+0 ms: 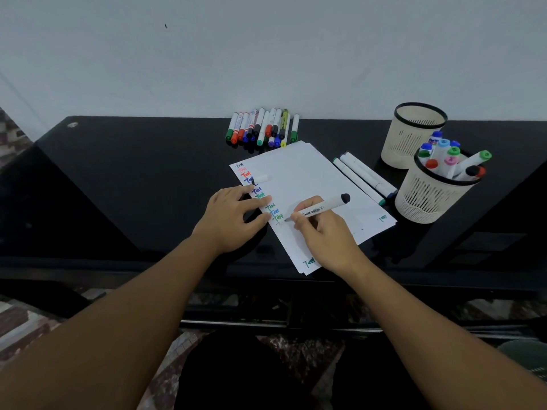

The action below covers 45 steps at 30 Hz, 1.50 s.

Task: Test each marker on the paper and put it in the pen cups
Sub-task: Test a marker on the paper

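White paper (307,179) lies on the black desk with a column of coloured "Test" marks down its left edge. My right hand (322,232) grips a white marker (321,207) with a dark end, its tip touching the paper just below the lowest mark. My left hand (233,217) rests on the paper's left edge, fingers straight. A loose white cap (262,178) lies on the paper above it. Several markers lie in a pile (262,127) at the back. The near pen cup (432,190) holds several markers; the far pen cup (414,134) looks empty.
Two white markers (364,177) lie side by side on the desk between the paper and the cups. The desk (133,187) is glossy black and backs onto a pale wall. Its front edge runs just under my forearms.
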Motion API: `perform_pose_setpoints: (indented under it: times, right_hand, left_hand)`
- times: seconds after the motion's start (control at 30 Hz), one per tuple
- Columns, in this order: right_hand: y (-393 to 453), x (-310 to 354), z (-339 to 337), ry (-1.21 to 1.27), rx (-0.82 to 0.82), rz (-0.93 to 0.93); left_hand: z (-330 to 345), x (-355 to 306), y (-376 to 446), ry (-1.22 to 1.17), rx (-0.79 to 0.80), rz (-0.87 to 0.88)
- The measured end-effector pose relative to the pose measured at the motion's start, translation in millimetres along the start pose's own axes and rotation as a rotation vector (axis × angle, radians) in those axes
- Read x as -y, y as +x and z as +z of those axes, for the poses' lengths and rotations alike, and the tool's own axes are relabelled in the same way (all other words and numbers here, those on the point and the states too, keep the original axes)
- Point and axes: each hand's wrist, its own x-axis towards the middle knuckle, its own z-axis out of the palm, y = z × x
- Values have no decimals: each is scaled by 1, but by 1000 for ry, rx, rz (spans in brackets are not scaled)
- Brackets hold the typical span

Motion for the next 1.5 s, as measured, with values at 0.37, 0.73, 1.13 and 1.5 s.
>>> perform_pose_setpoints:
  times: [0.37, 0.73, 1.13, 1.5]
  right_hand:
    - [-2, 7, -2, 153, -26, 9]
    - [0, 4, -15, 212, 129, 68]
    - [46, 7, -44, 122, 12, 168]
    - [73, -6, -52, -563, 103, -88]
  left_hand:
    - [-3, -3, -1, -19, -8, -8]
    - [-14, -20, 48, -202, -14, -504]
    - [8, -16, 43, -272, -265, -249]
    - [4, -31, 38, -267, -286, -129]
